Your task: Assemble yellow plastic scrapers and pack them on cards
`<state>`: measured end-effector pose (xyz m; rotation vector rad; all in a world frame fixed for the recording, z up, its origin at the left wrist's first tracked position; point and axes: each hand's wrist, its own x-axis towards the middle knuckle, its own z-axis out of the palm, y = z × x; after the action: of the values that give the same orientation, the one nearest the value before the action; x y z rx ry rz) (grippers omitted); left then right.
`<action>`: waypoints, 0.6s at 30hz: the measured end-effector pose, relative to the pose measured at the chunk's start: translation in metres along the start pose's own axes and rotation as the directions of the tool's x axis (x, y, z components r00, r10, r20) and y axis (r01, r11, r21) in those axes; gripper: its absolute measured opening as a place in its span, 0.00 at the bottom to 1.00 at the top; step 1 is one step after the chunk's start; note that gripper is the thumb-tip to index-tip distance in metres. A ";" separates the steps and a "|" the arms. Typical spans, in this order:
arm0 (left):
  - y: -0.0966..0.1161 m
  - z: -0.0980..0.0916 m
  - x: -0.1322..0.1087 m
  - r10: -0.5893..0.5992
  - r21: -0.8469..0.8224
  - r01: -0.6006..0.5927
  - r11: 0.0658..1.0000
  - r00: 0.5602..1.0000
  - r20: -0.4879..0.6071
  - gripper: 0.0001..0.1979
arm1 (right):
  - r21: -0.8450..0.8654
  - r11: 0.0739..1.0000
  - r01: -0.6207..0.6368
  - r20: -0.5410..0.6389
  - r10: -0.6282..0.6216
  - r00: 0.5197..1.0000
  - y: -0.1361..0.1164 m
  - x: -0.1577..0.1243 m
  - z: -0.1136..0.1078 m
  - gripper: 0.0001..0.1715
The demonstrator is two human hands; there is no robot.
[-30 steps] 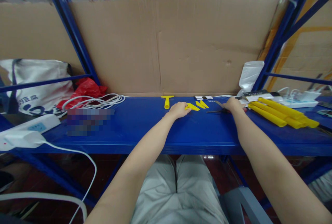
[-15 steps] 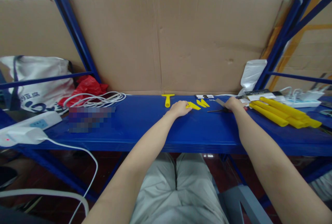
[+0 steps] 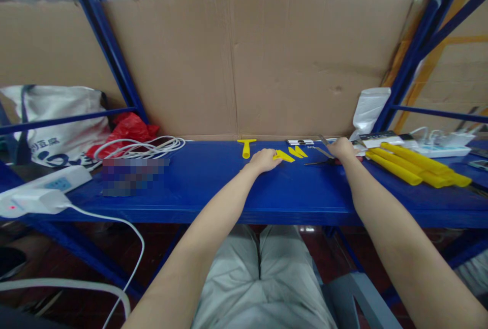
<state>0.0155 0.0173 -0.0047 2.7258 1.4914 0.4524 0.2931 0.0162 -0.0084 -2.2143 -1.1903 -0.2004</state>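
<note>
My left hand [image 3: 263, 160] lies knuckles-up on the blue shelf [image 3: 213, 186], its curled fingertips pressed on a yellow wedge-shaped offcut [image 3: 284, 156]. Two more yellow wedges [image 3: 297, 152] lie just to the right of it. My right hand [image 3: 342, 149] is closed around a pair of scissors [image 3: 319, 156], whose metal blades stick out to the left, spread apart just above the shelf. A bundle of long yellow tubes [image 3: 415, 169] lies right of that hand.
A yellow T-shaped scraper [image 3: 246, 147] and a small white label [image 3: 300, 142] lie near the cardboard back wall [image 3: 244, 64]. Coiled white cable [image 3: 141, 147], a red bag [image 3: 127, 128] and power strips [image 3: 41, 189] sit left; a white pouch [image 3: 369, 110] sits right.
My right hand has shifted slightly back and up with the scissors, and the blades now spread wider. My left hand has stayed on the yellow offcut.
</note>
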 end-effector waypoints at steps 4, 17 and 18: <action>0.001 -0.002 -0.001 0.001 0.008 -0.001 1.000 1.000 0.000 0.18 | 0.245 0.969 0.023 0.125 -0.055 0.991 -0.032 -0.021 -0.013 0.10; -0.003 -0.001 0.002 -0.048 -0.017 0.047 0.999 0.994 -0.102 0.17 | 0.591 0.807 -0.013 0.367 -0.255 0.895 -0.087 -0.070 -0.008 0.11; -0.003 0.000 0.002 -0.049 -0.019 0.047 0.999 0.993 -0.106 0.17 | 0.591 0.807 -0.006 0.369 -0.264 0.891 -0.088 -0.071 -0.008 0.11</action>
<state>0.0138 0.0211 -0.0042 2.6855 1.5655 0.6148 0.1828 -0.0023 0.0082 -1.6608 -1.4092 0.5769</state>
